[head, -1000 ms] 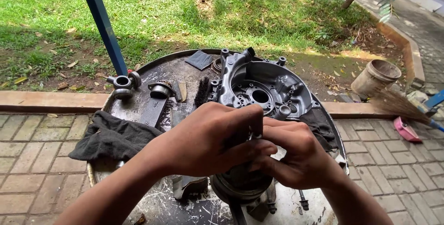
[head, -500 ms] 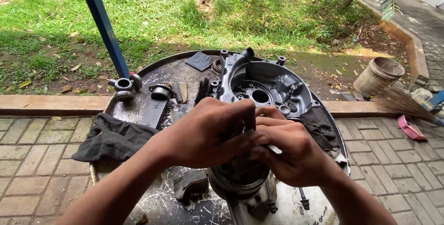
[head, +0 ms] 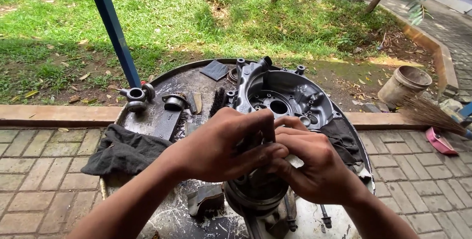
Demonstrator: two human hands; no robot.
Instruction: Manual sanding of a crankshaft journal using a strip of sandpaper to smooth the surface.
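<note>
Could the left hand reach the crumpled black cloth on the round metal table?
Probably yes: the crumpled black cloth lies just beside the left hand, with nothing between them, though that hand is busy on the round dark metal part.

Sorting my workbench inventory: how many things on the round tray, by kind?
Engine casing: 1
Round metal part under left hand and right hand: 1
Black cloths: 2
Small metal parts: 2
Brush: 1
Total: 7
</note>
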